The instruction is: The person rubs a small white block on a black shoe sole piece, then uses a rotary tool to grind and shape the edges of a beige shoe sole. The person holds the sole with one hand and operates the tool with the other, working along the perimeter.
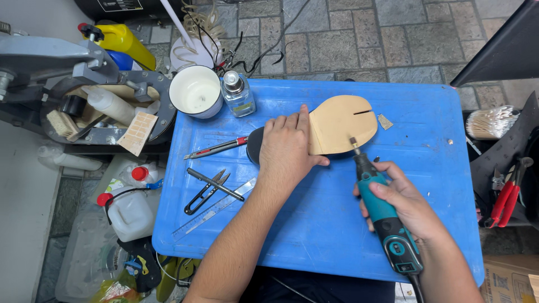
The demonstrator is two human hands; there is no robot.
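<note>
A tan shoe sole (343, 122) lies flat on the blue plastic table (359, 224), with a short slit near its far edge. My left hand (287, 147) presses palm-down on its dark heel end and holds it still. My right hand (400, 203) is wrapped around a teal and black rotary tool (385, 215). The tool's small bit touches the near edge of the sole. The heel part under my left palm is mostly hidden.
On the table's left part lie a red-tipped utility knife (218, 148), black thread snips (205, 192) and a steel ruler (214, 207). A white cup (196, 92) and a clear glass bottle (237, 93) stand at the back. Red pliers (504, 201) sit at right.
</note>
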